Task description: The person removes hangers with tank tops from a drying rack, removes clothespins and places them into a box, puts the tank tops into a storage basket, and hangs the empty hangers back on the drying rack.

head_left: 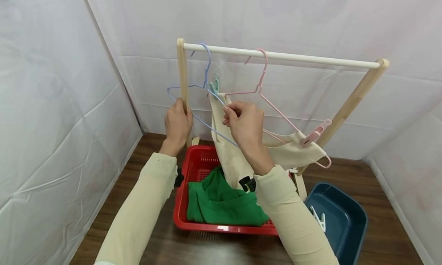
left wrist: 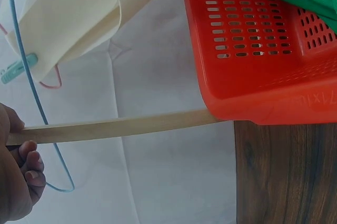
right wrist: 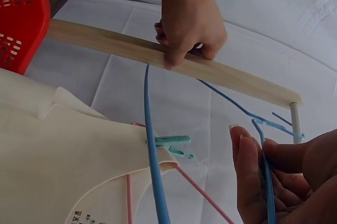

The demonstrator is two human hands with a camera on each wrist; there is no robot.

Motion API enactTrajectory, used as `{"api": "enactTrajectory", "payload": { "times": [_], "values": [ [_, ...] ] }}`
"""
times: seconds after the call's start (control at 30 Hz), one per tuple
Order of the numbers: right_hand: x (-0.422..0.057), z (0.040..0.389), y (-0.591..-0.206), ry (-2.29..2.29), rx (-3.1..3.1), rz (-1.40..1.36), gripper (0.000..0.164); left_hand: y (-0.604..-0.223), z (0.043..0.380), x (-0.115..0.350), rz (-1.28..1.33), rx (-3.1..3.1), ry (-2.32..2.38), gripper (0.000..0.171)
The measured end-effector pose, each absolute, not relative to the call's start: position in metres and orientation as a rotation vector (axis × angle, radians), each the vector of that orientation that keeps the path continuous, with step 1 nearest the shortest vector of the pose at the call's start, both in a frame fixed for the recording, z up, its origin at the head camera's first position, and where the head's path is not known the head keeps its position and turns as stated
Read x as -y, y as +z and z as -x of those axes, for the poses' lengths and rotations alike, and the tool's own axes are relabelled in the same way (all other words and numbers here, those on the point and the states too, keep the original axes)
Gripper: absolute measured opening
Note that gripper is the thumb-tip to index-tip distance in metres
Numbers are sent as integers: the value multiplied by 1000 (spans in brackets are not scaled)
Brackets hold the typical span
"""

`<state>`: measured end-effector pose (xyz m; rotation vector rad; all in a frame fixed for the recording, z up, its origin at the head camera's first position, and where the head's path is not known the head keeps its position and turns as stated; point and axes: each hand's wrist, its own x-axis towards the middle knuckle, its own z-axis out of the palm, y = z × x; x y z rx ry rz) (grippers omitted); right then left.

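Observation:
My left hand (head_left: 178,123) grips the left wooden post (head_left: 183,71) of a small clothes rack, fingers curled round it. A blue hanger (head_left: 208,60) hangs by its hook at the rail's left end, its left part passing behind the post. With thumb and fingers, my right hand (head_left: 246,125) pinches the right sloping arm of that hanger. Just beyond hangs a cream garment (head_left: 229,153) on a pink hanger (head_left: 265,67). A teal clothespin (head_left: 215,89) holds its left side and a pink clothespin (head_left: 315,134) its right.
Below the rack stands a red basket (head_left: 179,211) with a folded green garment (head_left: 224,205) inside. To the right, a dark blue tray (head_left: 348,223) holds white clothespins (head_left: 319,219). The white rail (head_left: 310,58) ends at a slanted right post (head_left: 352,98). White sheets surround the floor.

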<state>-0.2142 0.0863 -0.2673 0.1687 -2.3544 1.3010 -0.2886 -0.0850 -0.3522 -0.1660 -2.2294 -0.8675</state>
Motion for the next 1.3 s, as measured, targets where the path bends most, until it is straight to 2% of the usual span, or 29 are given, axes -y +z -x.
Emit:
{"api": "enactTrajectory", "payload": {
  "times": [0.57,1.0,1.3],
  "values": [
    [-111,200,-287,1031,2441,-290,23,-356,290,88,157,2220,-855,13],
    [-139,158,-286,948,2357,-459,24,-355,288,90,164,2227,-850,14],
    [-173,122,-286,778,2317,-431,26,-355,289,95,180,2204,-848,14]
  ]
}}
